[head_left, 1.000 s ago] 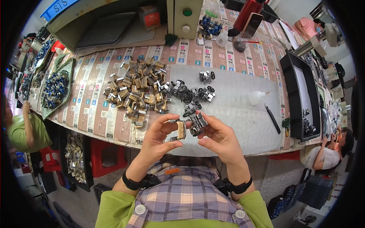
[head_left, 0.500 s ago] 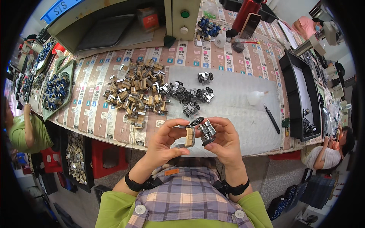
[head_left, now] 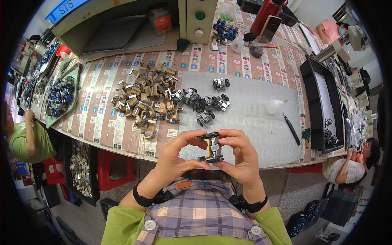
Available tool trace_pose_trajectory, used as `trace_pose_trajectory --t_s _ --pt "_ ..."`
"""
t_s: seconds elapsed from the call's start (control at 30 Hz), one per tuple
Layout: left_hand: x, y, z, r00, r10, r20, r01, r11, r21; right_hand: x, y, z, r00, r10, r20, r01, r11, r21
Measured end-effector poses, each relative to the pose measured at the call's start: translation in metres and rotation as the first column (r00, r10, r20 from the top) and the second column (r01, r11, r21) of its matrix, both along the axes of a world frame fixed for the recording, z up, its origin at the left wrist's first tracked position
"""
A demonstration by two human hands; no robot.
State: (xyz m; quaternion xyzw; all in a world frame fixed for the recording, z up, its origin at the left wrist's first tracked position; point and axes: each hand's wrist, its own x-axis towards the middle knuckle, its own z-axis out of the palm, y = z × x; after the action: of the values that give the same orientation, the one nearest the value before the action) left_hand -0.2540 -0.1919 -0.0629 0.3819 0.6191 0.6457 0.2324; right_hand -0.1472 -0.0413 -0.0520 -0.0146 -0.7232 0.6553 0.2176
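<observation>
Close to the table's front edge, my left hand (head_left: 172,157) pinches a tan toy car body part (head_left: 209,148) between thumb and fingers. My right hand (head_left: 241,157) grips a silver-grey toy car chassis (head_left: 217,151) with black wheels. The two pieces are held against each other, side by side; whether they are locked together I cannot tell. Beyond my left hand lies a heap of tan and silver body parts (head_left: 145,100). To its right, several similar wheeled chassis (head_left: 200,103) sit on a greyish-white sheet (head_left: 253,134).
On the sheet's right are a white squeeze bottle (head_left: 274,107) and a black pen-like tool (head_left: 291,129). A black tray (head_left: 312,102) borders the right side. Farther back stand a phone (head_left: 269,29) and a red bottle (head_left: 263,18). Blue parts (head_left: 60,96) fill a left-hand bag. Other people sit at both sides.
The tan body part and the chassis, apart and tilted before, have come together between my hands. The chassis has turned more upright and shifted slightly left.
</observation>
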Motion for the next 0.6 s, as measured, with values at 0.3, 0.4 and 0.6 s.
trace_pose_trajectory --t_s 0.3,0.4,0.6 --pt "-0.0025 0.0023 0.0085 0.985 0.026 -0.169 -0.035 0.998 -0.055 0.0020 -0.0001 -0.0016 0.998 -0.061 0.022 0.060 0.997 0.053" --pt "-0.0039 0.0035 0.0097 0.979 0.017 -0.202 -0.035 0.995 -0.088 0.0019 0.0013 -0.0054 0.998 -0.062 -0.005 0.063 0.995 0.073" --pt "-0.0042 0.0040 0.0095 0.959 0.069 -0.273 -0.093 0.993 -0.076 0.0047 -0.0013 -0.0077 0.997 -0.073 -0.026 0.076 0.986 0.145"
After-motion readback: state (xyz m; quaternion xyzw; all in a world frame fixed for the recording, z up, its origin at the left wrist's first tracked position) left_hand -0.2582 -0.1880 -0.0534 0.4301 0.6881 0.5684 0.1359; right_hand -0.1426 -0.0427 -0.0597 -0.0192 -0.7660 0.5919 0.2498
